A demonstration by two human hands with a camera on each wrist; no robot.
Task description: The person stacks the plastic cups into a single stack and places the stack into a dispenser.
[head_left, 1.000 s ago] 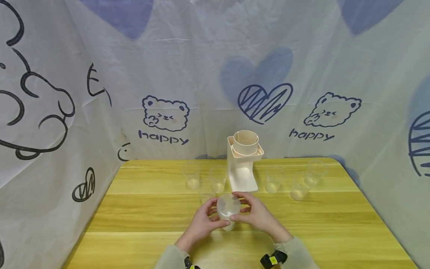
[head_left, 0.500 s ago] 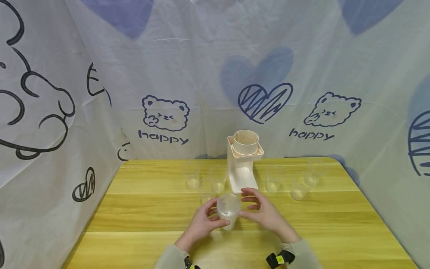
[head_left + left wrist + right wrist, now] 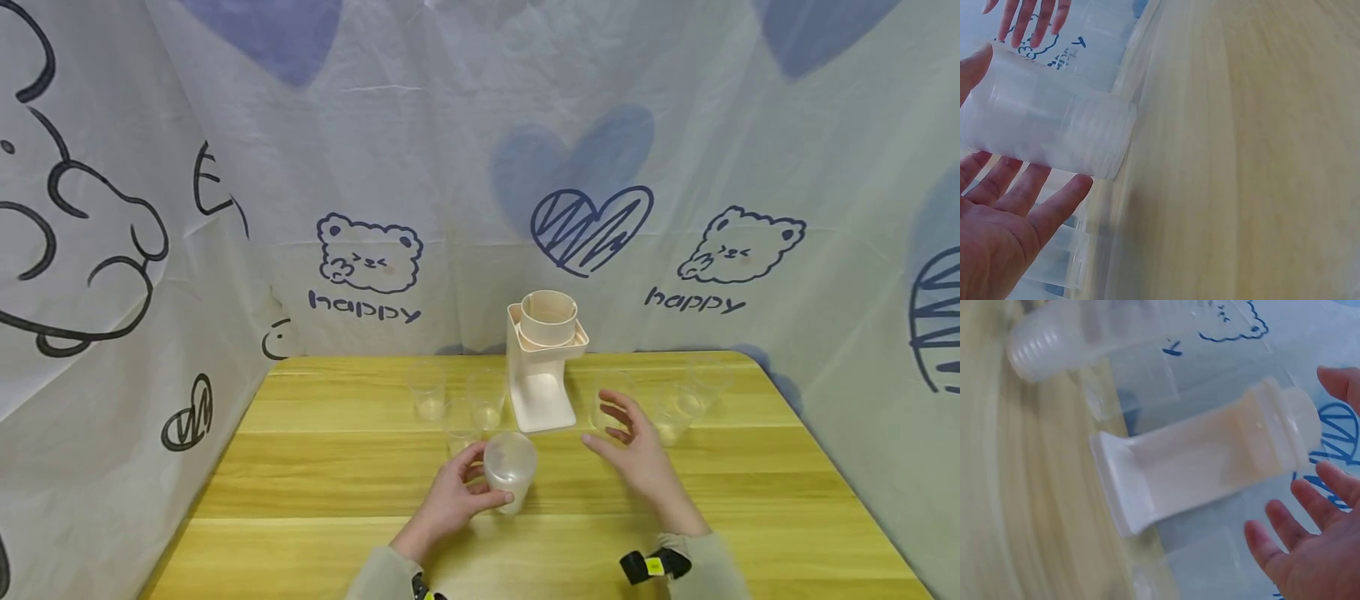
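My left hand (image 3: 453, 500) holds a stack of nested clear plastic cups (image 3: 512, 467) upright at the front middle of the table. In the left wrist view its thumb is on one side of the cup stack (image 3: 1054, 115) and the fingers on the other. Apart from the stack, my right hand (image 3: 641, 458) has nothing in its grasp and its fingers are spread and slightly bent. It is near a clear cup (image 3: 615, 382), which it partly covers in the head view. The right wrist view shows the same spread fingers (image 3: 1288, 528) beside a cream-coloured holder (image 3: 1204, 462).
The cream holder (image 3: 542, 404), with a round ring on top, stands at the table's back middle. Left of it are clear cups (image 3: 430, 404), and more see-through cups (image 3: 675, 421) stand to the right. A printed cloth (image 3: 450, 167) hangs behind the table (image 3: 322, 475).
My right hand has let go of the cup stack and moved right, toward the clear cup beside the holder. The left hand and the stack have stayed in place.
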